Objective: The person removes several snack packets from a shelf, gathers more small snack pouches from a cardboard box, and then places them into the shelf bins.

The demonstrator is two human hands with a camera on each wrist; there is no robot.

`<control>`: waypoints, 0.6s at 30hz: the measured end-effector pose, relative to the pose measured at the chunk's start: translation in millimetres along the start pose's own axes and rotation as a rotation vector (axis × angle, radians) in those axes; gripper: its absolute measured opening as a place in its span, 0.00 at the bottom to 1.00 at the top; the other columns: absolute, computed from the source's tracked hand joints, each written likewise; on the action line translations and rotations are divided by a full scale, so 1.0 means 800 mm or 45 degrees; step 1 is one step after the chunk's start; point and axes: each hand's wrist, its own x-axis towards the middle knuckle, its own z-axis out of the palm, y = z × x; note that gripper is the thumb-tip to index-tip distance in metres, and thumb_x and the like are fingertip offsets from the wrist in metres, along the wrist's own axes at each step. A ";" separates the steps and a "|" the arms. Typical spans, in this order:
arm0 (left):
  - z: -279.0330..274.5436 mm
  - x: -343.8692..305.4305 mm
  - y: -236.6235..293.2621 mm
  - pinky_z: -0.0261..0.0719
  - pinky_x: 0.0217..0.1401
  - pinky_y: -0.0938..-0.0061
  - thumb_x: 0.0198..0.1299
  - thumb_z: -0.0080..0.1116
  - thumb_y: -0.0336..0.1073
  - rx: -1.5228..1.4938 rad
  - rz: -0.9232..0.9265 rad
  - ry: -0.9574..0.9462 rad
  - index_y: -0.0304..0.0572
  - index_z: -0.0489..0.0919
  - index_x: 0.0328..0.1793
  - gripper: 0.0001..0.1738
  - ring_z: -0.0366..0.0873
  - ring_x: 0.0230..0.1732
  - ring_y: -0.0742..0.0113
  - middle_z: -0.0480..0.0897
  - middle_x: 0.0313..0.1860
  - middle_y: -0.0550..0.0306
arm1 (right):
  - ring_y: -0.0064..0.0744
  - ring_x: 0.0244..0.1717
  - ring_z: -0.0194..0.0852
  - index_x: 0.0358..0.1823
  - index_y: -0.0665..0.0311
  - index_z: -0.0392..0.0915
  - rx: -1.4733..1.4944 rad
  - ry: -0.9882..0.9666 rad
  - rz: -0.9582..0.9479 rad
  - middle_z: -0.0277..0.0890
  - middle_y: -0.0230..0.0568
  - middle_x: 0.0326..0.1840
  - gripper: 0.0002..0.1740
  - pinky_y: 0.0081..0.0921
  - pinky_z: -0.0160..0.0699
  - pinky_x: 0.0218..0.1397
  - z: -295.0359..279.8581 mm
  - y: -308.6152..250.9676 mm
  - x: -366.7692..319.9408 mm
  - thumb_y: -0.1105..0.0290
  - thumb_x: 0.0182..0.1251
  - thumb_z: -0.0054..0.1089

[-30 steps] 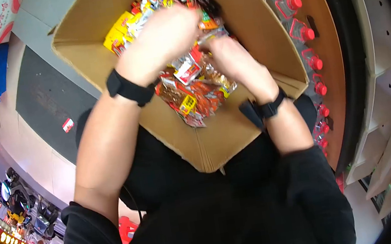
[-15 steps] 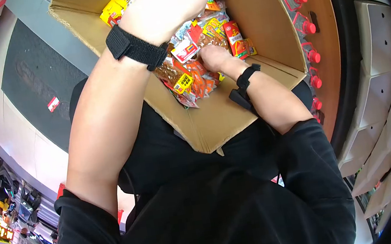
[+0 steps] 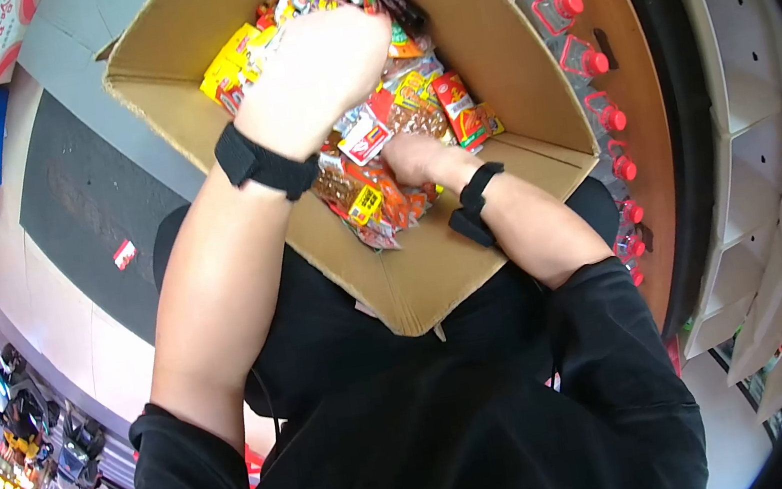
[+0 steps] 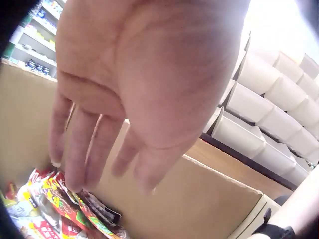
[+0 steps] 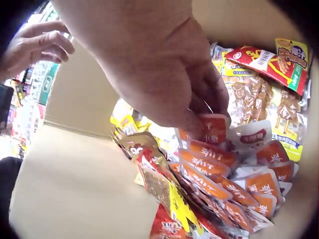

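Note:
Inside an open cardboard box (image 3: 399, 299), snack packets lie in a heap. My right hand (image 3: 419, 157) reaches low into the box and, in the right wrist view, pinches a small orange snack packet (image 5: 214, 130) between thumb and fingers. Several similar orange packets (image 5: 219, 174) lie overlapped just below it. My left hand (image 4: 144, 74) hovers over the heap with its fingers hanging loosely and nothing in them. Beneath it are red and yellow snack packets (image 4: 65, 204). A red packet (image 3: 460, 111) leans near the box's right wall.
The box rests against the person's legs. Along its right side stands a row of plastic bottles with red caps (image 3: 568, 5) on a brown shelf (image 3: 649, 176). White bins (image 3: 739, 71) stand farther right. A dark mat (image 3: 92, 208) lies on the floor at left.
My right hand has come down toward the near side of the box, onto the orange packets. The left hand swung up and right, then back over the heap.

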 end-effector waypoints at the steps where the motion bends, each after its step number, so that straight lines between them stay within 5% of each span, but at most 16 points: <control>1: -0.001 0.001 0.006 0.89 0.47 0.51 0.63 0.68 0.39 0.033 -0.001 -0.065 0.39 0.85 0.55 0.17 0.91 0.44 0.44 0.90 0.39 0.41 | 0.55 0.59 0.87 0.55 0.65 0.88 0.025 -0.113 -0.030 0.88 0.58 0.56 0.20 0.45 0.86 0.62 -0.010 -0.001 -0.002 0.67 0.62 0.74; 2: 0.000 -0.002 0.014 0.89 0.46 0.51 0.63 0.68 0.39 0.064 -0.002 -0.131 0.38 0.86 0.53 0.16 0.91 0.43 0.46 0.90 0.38 0.42 | 0.56 0.61 0.86 0.57 0.65 0.87 0.051 -0.228 -0.058 0.87 0.58 0.57 0.23 0.45 0.84 0.65 -0.020 -0.001 -0.004 0.66 0.62 0.75; 3: 0.010 -0.021 0.023 0.89 0.46 0.51 0.63 0.65 0.35 0.010 0.075 0.073 0.38 0.88 0.48 0.11 0.92 0.42 0.45 0.90 0.36 0.42 | 0.52 0.59 0.88 0.54 0.68 0.88 0.019 -0.151 -0.108 0.88 0.56 0.57 0.20 0.45 0.87 0.60 -0.040 0.002 -0.012 0.62 0.66 0.71; 5: 0.008 -0.039 0.043 0.90 0.42 0.52 0.57 0.62 0.31 -0.159 0.179 0.120 0.37 0.90 0.35 0.08 0.92 0.39 0.44 0.89 0.32 0.40 | 0.54 0.53 0.89 0.51 0.66 0.90 0.200 0.425 -0.430 0.88 0.59 0.52 0.24 0.44 0.87 0.58 -0.054 0.058 0.029 0.52 0.65 0.71; 6: 0.013 -0.042 0.052 0.90 0.39 0.56 0.54 0.63 0.30 -0.141 0.207 0.055 0.37 0.90 0.31 0.07 0.92 0.37 0.47 0.89 0.31 0.42 | 0.55 0.50 0.90 0.50 0.66 0.89 0.239 0.464 -0.170 0.89 0.59 0.47 0.24 0.46 0.88 0.56 -0.112 0.062 0.008 0.51 0.66 0.70; 8: 0.001 -0.057 0.065 0.89 0.38 0.59 0.52 0.64 0.28 -0.235 0.242 0.103 0.38 0.89 0.30 0.05 0.92 0.36 0.49 0.89 0.29 0.44 | 0.57 0.49 0.90 0.47 0.65 0.89 0.335 1.001 0.103 0.88 0.62 0.44 0.26 0.48 0.88 0.56 -0.163 0.062 0.001 0.49 0.59 0.77; 13: 0.010 -0.051 0.059 0.88 0.38 0.60 0.52 0.64 0.29 -0.280 0.240 0.123 0.41 0.89 0.29 0.04 0.91 0.34 0.53 0.88 0.27 0.47 | 0.56 0.55 0.89 0.53 0.67 0.86 0.040 0.671 0.323 0.88 0.57 0.55 0.31 0.48 0.88 0.60 -0.179 0.049 0.031 0.48 0.58 0.79; 15: 0.011 -0.045 0.054 0.88 0.38 0.61 0.53 0.65 0.30 -0.250 0.212 0.039 0.42 0.89 0.28 0.04 0.91 0.34 0.54 0.88 0.27 0.48 | 0.57 0.49 0.91 0.43 0.66 0.89 0.004 0.871 0.275 0.89 0.58 0.48 0.17 0.50 0.90 0.54 -0.157 0.053 0.046 0.59 0.63 0.72; 18: 0.009 -0.039 0.044 0.87 0.37 0.61 0.53 0.65 0.31 -0.265 0.181 0.089 0.43 0.88 0.27 0.05 0.91 0.33 0.54 0.88 0.27 0.51 | 0.60 0.43 0.91 0.34 0.66 0.90 0.078 0.951 0.227 0.89 0.60 0.41 0.11 0.53 0.90 0.49 -0.151 0.035 0.013 0.65 0.63 0.64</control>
